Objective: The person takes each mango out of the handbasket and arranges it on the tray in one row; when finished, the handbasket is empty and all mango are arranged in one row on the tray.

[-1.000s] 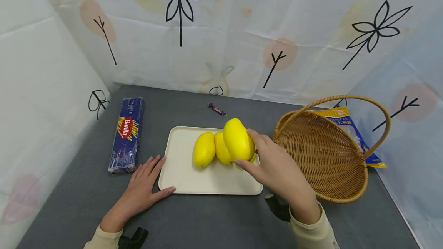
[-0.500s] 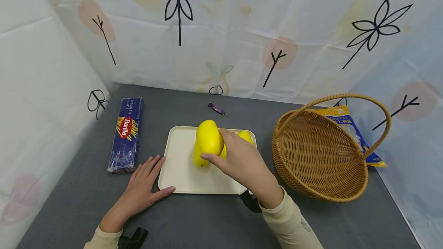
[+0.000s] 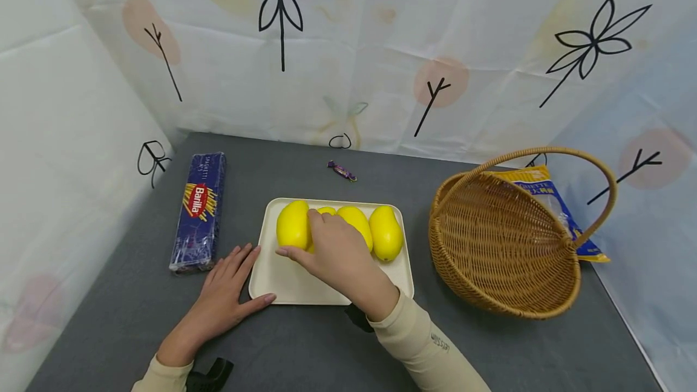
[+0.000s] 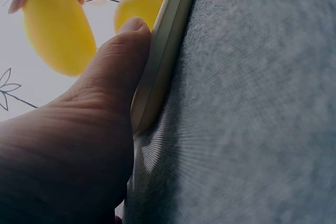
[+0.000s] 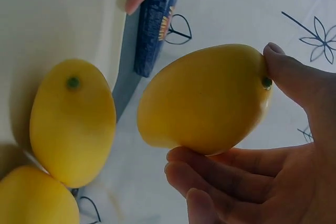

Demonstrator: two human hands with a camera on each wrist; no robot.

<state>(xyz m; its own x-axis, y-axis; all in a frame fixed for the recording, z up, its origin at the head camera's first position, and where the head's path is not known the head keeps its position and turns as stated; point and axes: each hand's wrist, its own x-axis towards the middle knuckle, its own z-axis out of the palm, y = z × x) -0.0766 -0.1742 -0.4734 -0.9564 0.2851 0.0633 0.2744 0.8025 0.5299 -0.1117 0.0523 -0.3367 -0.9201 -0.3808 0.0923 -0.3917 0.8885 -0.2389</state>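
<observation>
My right hand (image 3: pixel 345 256) holds a yellow mango (image 3: pixel 293 224) between thumb and fingers, over the left part of a cream rectangular tray (image 3: pixel 294 290). In the right wrist view this mango (image 5: pixel 205 98) shows a small green stem spot by the thumb. Three more mangoes lie on the tray: one at the right (image 3: pixel 386 233), one beside it (image 3: pixel 356 222), and a third (image 3: pixel 326 210) mostly hidden behind my right hand. My left hand (image 3: pixel 229 283) rests flat with fingers spread at the tray's left front corner. Its thumb (image 4: pixel 118 56) lies along the tray rim.
A blue spaghetti pack (image 3: pixel 200 210) lies to the left of the tray. Behind the tray is a small purple wrapped candy (image 3: pixel 342 171). A wicker basket (image 3: pixel 506 247) with an arched handle stands at the right, partly covering a blue and yellow bag (image 3: pixel 590 251).
My right hand has carried the mango leftward across the tray, from its right side to its left, uncovering the mangoes at the right. My left hand has stayed in place.
</observation>
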